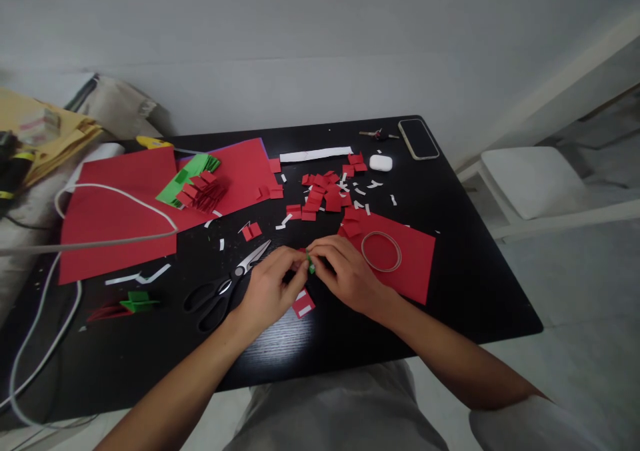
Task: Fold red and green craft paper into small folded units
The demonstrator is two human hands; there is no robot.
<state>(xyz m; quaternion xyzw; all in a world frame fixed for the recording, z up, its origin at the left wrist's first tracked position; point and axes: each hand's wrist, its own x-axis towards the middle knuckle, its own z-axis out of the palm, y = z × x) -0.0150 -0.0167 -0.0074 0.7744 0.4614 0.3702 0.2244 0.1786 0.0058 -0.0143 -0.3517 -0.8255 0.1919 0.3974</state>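
Observation:
My left hand (273,287) and my right hand (345,272) meet over the black table (450,284), fingertips pinched together on a small folded paper piece (310,263) that shows green and red. A red paper scrap (303,303) lies just below the hands. Black-handled scissors (225,289) rest to the left of my left hand. A red sheet (405,257) with a rubber band (381,251) on it sits right of my right hand. A heap of small red paper rectangles (325,194) lies beyond the hands.
Large red sheets (120,211) with folded green and red pieces (193,184) lie at the left, a white cable (115,194) across them. A phone (418,138), keys (376,134) and a white earbud case (381,163) sit at the far edge. A white chair (530,177) stands right.

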